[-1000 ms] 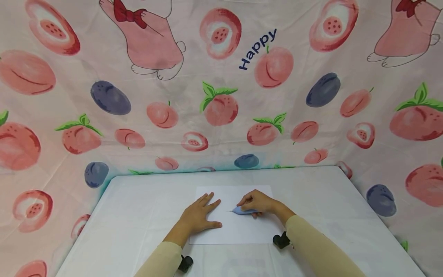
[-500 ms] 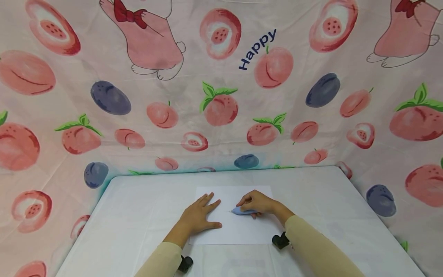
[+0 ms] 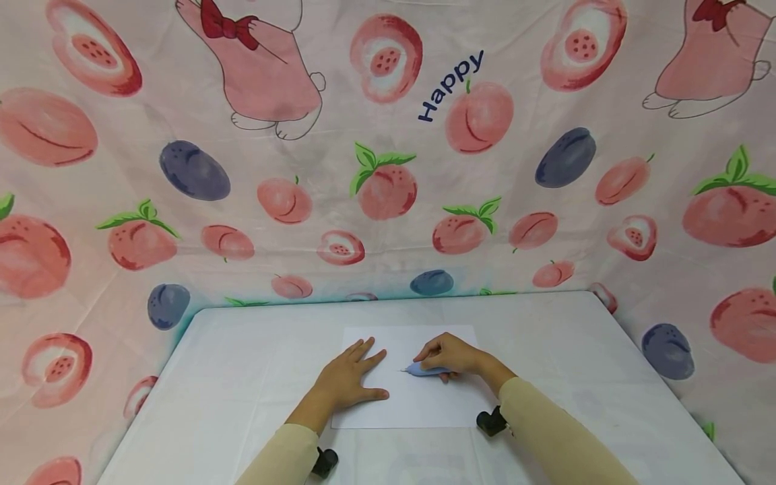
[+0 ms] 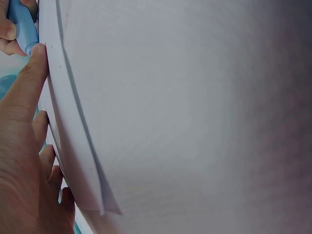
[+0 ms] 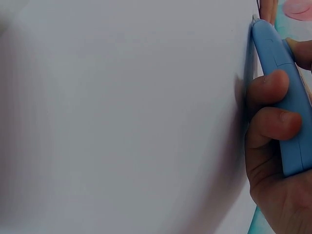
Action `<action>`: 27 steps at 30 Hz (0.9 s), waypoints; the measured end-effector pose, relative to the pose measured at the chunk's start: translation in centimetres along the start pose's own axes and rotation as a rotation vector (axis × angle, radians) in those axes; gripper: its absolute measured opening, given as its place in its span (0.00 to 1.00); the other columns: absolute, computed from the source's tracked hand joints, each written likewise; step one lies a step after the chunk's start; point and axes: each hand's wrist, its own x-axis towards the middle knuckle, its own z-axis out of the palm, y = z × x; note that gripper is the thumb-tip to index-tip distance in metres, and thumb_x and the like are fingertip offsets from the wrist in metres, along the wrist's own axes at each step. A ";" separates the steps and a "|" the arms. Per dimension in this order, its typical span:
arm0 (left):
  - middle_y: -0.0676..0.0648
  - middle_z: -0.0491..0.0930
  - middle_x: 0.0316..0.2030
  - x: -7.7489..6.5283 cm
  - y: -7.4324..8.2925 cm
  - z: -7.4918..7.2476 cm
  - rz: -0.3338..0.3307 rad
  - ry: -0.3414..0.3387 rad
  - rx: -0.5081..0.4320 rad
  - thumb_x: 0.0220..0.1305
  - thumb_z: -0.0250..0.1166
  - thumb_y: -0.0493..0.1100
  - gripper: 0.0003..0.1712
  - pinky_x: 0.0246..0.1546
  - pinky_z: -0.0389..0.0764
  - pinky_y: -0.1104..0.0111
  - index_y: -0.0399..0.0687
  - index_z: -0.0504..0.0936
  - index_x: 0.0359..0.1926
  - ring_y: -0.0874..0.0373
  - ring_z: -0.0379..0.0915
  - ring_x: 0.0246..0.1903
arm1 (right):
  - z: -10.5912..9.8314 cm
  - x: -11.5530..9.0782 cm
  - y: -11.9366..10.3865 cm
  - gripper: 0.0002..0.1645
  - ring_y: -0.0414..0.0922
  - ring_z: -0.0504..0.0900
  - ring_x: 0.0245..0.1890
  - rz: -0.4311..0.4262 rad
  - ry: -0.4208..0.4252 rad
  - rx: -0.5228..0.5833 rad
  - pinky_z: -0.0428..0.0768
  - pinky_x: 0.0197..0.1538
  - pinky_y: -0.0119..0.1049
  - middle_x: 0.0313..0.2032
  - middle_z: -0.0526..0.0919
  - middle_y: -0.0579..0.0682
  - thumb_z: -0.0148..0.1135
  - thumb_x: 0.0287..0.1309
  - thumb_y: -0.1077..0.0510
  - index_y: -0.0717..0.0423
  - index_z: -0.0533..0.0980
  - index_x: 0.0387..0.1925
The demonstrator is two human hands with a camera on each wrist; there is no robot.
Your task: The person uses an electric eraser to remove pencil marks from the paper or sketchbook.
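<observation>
A white sheet of paper lies on the white table. My left hand rests on its left part, palm down, with fingers spread and thumb pointing right. My right hand grips a blue utility knife, held low over the paper with its slim tip pointing left. In the right wrist view, fingers curl round the blue knife body, and one digit sits at a raised slider near the front. The left wrist view shows part of the knife beyond the left index finger. The fingers partly hide its body.
Beyond the white table hangs a pink fruit-print cloth, which also runs down both sides. Black wrist devices sit under the beige sleeves. The paper's near edge lies inside the table area.
</observation>
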 end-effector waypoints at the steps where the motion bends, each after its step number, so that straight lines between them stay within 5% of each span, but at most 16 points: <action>1: 0.51 0.48 0.68 0.0 0.0 0.0 -0.003 -0.001 -0.001 0.44 0.47 0.80 0.49 0.58 0.58 0.53 0.66 0.58 0.66 0.52 0.41 0.66 | 0.0 0.0 0.0 0.09 0.42 0.68 0.08 0.001 0.002 0.000 0.62 0.11 0.29 0.18 0.78 0.56 0.61 0.54 0.54 0.49 0.82 0.38; 27: 0.52 0.48 0.68 -0.1 0.2 -0.2 -0.017 -0.013 0.020 0.43 0.46 0.81 0.50 0.58 0.58 0.53 0.67 0.57 0.66 0.52 0.41 0.66 | -0.6 -0.7 0.5 0.10 0.42 0.69 0.08 0.009 0.011 -0.015 0.63 0.11 0.28 0.19 0.79 0.56 0.61 0.54 0.54 0.49 0.81 0.38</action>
